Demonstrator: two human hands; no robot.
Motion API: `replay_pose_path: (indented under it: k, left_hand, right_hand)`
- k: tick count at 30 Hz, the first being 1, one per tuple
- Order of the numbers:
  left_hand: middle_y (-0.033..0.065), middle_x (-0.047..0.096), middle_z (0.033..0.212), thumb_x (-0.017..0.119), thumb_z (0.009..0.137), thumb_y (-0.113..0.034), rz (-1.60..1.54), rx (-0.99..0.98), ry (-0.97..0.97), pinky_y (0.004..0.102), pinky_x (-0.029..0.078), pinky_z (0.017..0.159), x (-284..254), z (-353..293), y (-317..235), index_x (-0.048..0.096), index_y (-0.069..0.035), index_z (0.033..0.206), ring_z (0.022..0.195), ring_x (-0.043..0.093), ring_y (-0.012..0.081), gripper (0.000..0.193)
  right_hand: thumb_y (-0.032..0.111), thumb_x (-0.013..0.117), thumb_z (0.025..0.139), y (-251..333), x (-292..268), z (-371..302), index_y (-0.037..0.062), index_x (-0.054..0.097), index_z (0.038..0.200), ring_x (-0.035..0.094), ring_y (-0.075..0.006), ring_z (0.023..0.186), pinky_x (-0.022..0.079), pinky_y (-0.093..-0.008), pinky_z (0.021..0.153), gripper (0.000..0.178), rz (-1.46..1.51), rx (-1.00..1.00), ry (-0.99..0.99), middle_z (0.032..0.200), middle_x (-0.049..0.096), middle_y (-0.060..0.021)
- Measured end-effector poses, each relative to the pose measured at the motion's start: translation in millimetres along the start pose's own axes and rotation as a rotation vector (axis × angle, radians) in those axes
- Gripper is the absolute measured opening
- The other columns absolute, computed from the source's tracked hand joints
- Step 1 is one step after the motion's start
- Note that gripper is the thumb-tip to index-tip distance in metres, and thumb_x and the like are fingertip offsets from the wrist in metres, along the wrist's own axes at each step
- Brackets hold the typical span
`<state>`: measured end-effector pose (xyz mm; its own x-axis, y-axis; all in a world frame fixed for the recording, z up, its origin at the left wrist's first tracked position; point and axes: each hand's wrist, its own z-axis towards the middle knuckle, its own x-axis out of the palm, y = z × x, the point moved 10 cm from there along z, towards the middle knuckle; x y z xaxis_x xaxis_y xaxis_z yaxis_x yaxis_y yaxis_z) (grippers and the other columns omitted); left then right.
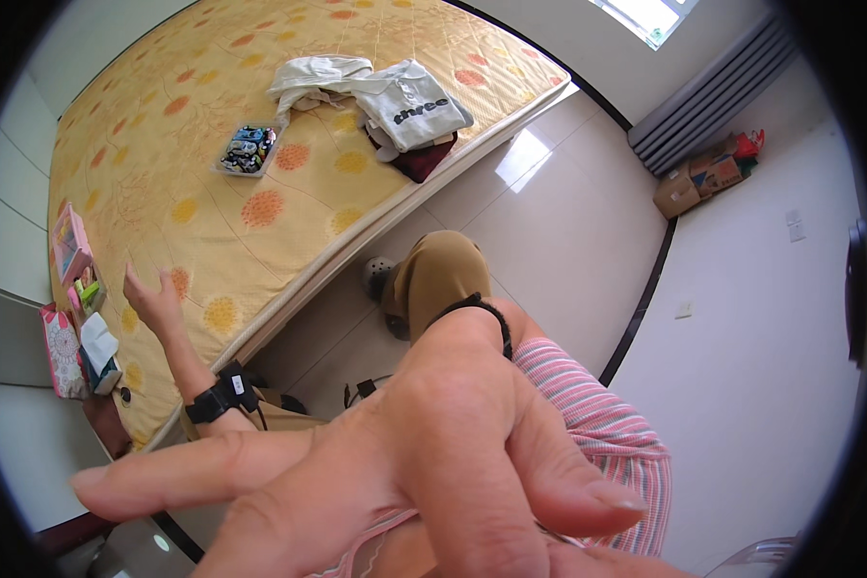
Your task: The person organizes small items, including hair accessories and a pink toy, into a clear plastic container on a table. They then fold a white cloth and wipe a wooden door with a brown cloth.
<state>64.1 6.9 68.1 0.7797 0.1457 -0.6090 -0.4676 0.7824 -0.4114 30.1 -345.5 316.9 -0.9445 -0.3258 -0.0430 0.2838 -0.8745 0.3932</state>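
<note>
My left hand (154,301) hangs over the left side of the bed with its fingers apart and nothing in it. A black strap with a small box (223,393) sits round its wrist. Very near the camera, my right hand (414,433) fills the lower middle of the head view. Its fingers are spread, with some tips cut off by the lower edge, and no held thing shows. A black band (477,306) circles the right wrist, below a pink striped sleeve (588,395). Nearest my left hand are a tissue pack (99,349) and a pink box (71,243).
On the yellow patterned mattress (212,222) lie folded clothes (409,106) and a clear box of toy cars (248,149). My bent knee (443,270) stands beside its edge. Cardboard boxes (698,181) rest against the right wall, under a grey curtain (708,87).
</note>
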Motion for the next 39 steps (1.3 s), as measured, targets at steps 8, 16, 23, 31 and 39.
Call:
replay_pose_path:
  k: [8, 16, 23, 31, 39]
  left_hand:
    - [0.0220, 0.044, 0.116, 0.065, 0.070, -0.017, -0.070, 0.067, 0.057, 0.0396, 0.033, 0.092, 18.5, -8.5, -19.5, 0.037, 0.000, 0.121, 0.109, 0.040, 0.0355, 0.060]
    - [0.0217, 0.046, 0.114, 0.048, 0.079, -0.014, 0.484, 0.116, 0.508, 0.0360, 0.036, 0.090, 37.0, -22.9, -77.6, 0.040, -0.002, 0.119, 0.107, 0.043, 0.0305, 0.042]
    - [0.0204, 0.046, 0.113, 0.067, 0.068, -0.017, -0.131, -0.002, 0.188, 0.0403, 0.035, 0.090, 51.1, -22.8, -23.5, 0.039, 0.001, 0.119, 0.107, 0.042, 0.0339, 0.061]
    - [0.0199, 0.044, 0.116, 0.066, 0.069, -0.016, -0.179, -0.072, 0.362, 0.0414, 0.033, 0.092, 77.0, -35.0, -3.0, 0.038, 0.001, 0.119, 0.108, 0.042, 0.0339, 0.060]
    - [0.0197, 0.044, 0.115, 0.064, 0.071, -0.020, -0.150, -0.074, 0.346, 0.0404, 0.033, 0.091, 69.4, -17.4, 10.2, 0.040, -0.001, 0.118, 0.110, 0.040, 0.0334, 0.056]
  right_hand:
    - [0.045, 0.038, 0.087, -8.7, -11.5, -7.9, 0.0013, 0.057, 0.098, 0.027, -0.0288, 0.122, 0.015, -0.0423, 0.101, 0.049, -0.005, 0.085, -0.037, 0.123, 0.042, -0.0151]
    - [0.049, 0.036, 0.087, -106.8, -115.8, -79.1, 0.0014, 0.055, 0.104, 0.019, -0.0283, 0.128, 0.012, -0.0426, 0.103, 0.054, -0.154, 0.585, -0.218, 0.128, 0.039, -0.0154]
    - [0.034, 0.049, 0.087, -189.7, -222.5, -206.2, 0.0047, 0.054, 0.108, 0.049, -0.0148, 0.104, 0.039, -0.0297, 0.083, 0.037, -0.371, 1.190, -0.642, 0.106, 0.055, -0.0062]
    - [0.021, 0.055, 0.082, -226.3, -323.9, -320.1, -0.0018, 0.052, 0.103, 0.057, -0.0197, 0.077, 0.046, -0.0302, 0.065, 0.031, -0.166, 1.183, -1.168, 0.088, 0.058, -0.0108]
    - [0.017, 0.053, 0.084, -267.2, -383.4, -376.9, -0.0035, 0.043, 0.104, 0.056, -0.0271, 0.082, 0.049, -0.0353, 0.070, 0.030, -0.097, 1.230, -1.427, 0.096, 0.053, -0.0164]
